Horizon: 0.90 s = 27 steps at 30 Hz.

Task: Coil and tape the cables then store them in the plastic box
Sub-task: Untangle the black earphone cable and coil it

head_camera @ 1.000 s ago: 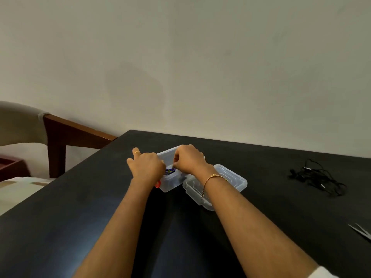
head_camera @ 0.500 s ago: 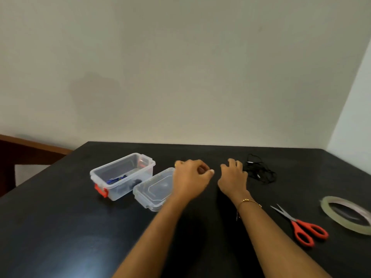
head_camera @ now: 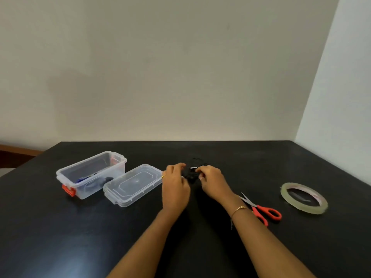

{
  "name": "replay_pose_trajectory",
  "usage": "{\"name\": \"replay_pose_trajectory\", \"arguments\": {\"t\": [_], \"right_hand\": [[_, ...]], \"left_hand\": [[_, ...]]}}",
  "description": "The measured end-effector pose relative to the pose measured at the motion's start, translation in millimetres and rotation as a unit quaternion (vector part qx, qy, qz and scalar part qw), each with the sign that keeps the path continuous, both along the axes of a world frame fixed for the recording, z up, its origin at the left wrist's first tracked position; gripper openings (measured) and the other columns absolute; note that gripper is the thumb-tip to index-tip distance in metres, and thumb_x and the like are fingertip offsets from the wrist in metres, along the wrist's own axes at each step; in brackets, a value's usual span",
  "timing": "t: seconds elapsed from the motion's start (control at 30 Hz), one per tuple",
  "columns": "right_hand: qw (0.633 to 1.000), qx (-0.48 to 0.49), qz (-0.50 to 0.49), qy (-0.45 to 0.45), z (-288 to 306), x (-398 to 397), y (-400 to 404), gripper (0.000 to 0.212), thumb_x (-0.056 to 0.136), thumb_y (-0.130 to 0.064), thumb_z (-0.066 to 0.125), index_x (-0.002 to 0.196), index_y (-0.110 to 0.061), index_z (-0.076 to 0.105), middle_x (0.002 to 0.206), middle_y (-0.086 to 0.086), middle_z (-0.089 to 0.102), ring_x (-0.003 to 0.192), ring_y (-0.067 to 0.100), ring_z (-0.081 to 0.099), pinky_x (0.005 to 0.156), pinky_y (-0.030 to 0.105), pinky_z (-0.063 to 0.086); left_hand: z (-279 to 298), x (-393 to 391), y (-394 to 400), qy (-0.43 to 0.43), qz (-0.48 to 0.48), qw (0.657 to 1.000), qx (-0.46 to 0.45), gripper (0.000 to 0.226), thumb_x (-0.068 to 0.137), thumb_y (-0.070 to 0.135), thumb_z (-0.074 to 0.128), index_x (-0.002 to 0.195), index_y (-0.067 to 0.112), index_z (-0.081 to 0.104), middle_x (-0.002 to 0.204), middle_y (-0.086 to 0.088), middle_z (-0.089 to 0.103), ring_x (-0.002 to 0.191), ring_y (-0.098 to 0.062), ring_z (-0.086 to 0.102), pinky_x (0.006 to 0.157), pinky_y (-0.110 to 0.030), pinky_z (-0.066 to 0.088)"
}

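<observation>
A tangled black cable (head_camera: pixel 192 173) lies on the black table (head_camera: pixel 200 247) near the middle. My left hand (head_camera: pixel 175 185) and my right hand (head_camera: pixel 213 184) sit on either side of it, fingers curled onto the tangle. To the left stands the clear plastic box (head_camera: pixel 112 164) with orange latches, open, with blue and dark cables inside. Its clear lid (head_camera: pixel 133 184) lies flat beside it. A roll of clear tape (head_camera: pixel 304 198) rests at the right.
Orange-handled scissors (head_camera: pixel 263 210) lie just right of my right wrist, blades pointing toward my hand. A light wall rises behind the table's far edge. A wooden chair part (head_camera: pixel 18 154) shows at the far left.
Both hands left the plastic box and moved right to the black cable, closing on it. The view swung right, bringing scissors and tape into sight.
</observation>
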State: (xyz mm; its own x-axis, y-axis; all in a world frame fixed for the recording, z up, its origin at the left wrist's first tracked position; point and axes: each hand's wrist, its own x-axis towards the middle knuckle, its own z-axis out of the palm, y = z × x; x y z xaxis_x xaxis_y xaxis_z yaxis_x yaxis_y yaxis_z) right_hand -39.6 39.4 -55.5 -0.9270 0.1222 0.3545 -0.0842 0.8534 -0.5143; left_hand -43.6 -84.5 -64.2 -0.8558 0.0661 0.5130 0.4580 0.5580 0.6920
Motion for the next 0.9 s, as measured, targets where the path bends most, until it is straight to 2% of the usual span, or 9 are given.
{"name": "replay_pose_trajectory", "arguments": {"t": [0.13, 0.23, 0.3, 0.37, 0.47, 0.57, 0.7, 0.8, 0.9], "right_hand": [[0.947, -0.316, 0.063, 0.001, 21, 36, -25, 0.028, 0.089, 0.002, 0.050, 0.110, -0.014, 0.059, 0.089, 0.000, 0.061, 0.082, 0.009, 0.058, 0.069, 0.015, 0.050], [0.837, -0.531, 0.128, 0.022, 33, 62, -34, 0.029, 0.088, 0.010, 0.044, 0.101, -0.011, 0.059, 0.080, 0.003, 0.058, 0.065, 0.010, 0.052, 0.056, 0.018, 0.044], [0.783, -0.608, 0.127, 0.033, 35, 78, -38, 0.030, 0.086, 0.014, 0.041, 0.097, -0.007, 0.059, 0.074, 0.004, 0.055, 0.053, 0.009, 0.045, 0.045, 0.017, 0.037], [0.845, -0.530, 0.064, 0.030, 25, 85, -36, 0.026, 0.085, 0.009, 0.044, 0.092, -0.009, 0.061, 0.071, 0.003, 0.055, 0.048, 0.008, 0.042, 0.042, 0.016, 0.034], [0.984, -0.174, -0.022, 0.010, 8, 94, -35, 0.019, 0.082, -0.002, 0.053, 0.087, -0.016, 0.065, 0.068, -0.002, 0.057, 0.058, 0.011, 0.050, 0.057, 0.022, 0.042], [0.997, 0.062, -0.020, -0.042, 3, 100, -40, 0.023, 0.084, -0.022, 0.056, 0.105, -0.020, 0.065, 0.095, 0.000, 0.063, 0.087, 0.017, 0.059, 0.073, 0.026, 0.043], [0.984, 0.143, -0.008, -0.109, 0, 98, -38, 0.028, 0.091, -0.027, 0.050, 0.118, -0.025, 0.060, 0.116, 0.002, 0.054, 0.116, 0.022, 0.043, 0.094, 0.038, 0.038], [0.990, 0.123, -0.004, -0.074, -4, 93, -29, 0.024, 0.091, -0.010, 0.047, 0.101, -0.016, 0.068, 0.107, 0.006, 0.054, 0.110, 0.021, 0.043, 0.086, 0.028, 0.041], [0.998, 0.051, -0.048, -0.001, -1, 89, -20, 0.030, 0.089, 0.002, 0.042, 0.090, -0.011, 0.069, 0.094, 0.006, 0.049, 0.095, 0.022, 0.052, 0.073, 0.023, 0.037]], "left_hand": [[1, 5, -21, -0.012, -0.021, 0.999, 0.031, 0.037, 0.090, -0.002, 0.045, 0.123, 0.010, 0.054, 0.122, -0.006, 0.055, 0.115, -0.016, 0.048, 0.090, -0.019, 0.033], [0, 21, -43, -0.008, -0.084, 0.996, -0.023, 0.034, 0.092, 0.010, 0.049, 0.125, 0.014, 0.054, 0.121, -0.002, 0.058, 0.116, -0.015, 0.050, 0.097, -0.025, 0.037], [-4, 32, -57, 0.011, -0.115, 0.984, -0.135, 0.033, 0.092, 0.024, 0.051, 0.124, 0.019, 0.056, 0.122, 0.002, 0.058, 0.117, -0.014, 0.050, 0.100, -0.030, 0.038], [-8, 39, -64, 0.015, -0.117, 0.962, -0.248, 0.035, 0.090, 0.036, 0.052, 0.123, 0.024, 0.056, 0.126, 0.006, 0.054, 0.121, -0.013, 0.045, 0.100, -0.033, 0.037], [-10, 50, -71, 0.023, -0.120, 0.955, -0.269, 0.040, 0.085, 0.039, 0.059, 0.122, 0.023, 0.055, 0.127, 0.005, 0.049, 0.120, -0.014, 0.039, 0.095, -0.022, 0.033], [-7, 59, -73, 0.031, -0.153, 0.962, -0.226, 0.053, 0.080, 0.046, 0.063, 0.126, 0.021, 0.052, 0.128, 0.004, 0.047, 0.122, -0.012, 0.035, 0.095, -0.016, 0.027], [-9, 58, -85, 0.007, -0.118, 0.967, -0.225, 0.044, 0.090, 0.035, 0.054, 0.129, 0.017, 0.048, 0.130, 0.000, 0.047, 0.127, -0.017, 0.037, 0.102, -0.026, 0.032], [-14, 50, -91, -0.019, -0.065, 0.960, -0.272, 0.035, 0.090, 0.031, 0.053, 0.119, 0.011, 0.056, 0.131, -0.001, 0.047, 0.140, -0.022, 0.022, 0.108, -0.030, 0.028], [-9, 44, -90, -0.040, -0.029, 0.949, -0.312, 0.046, 0.086, 0.039, 0.052, 0.125, 0.013, 0.051, 0.149, -0.002, 0.030, 0.145, -0.022, -0.001, 0.116, -0.044, 0.008]]}}
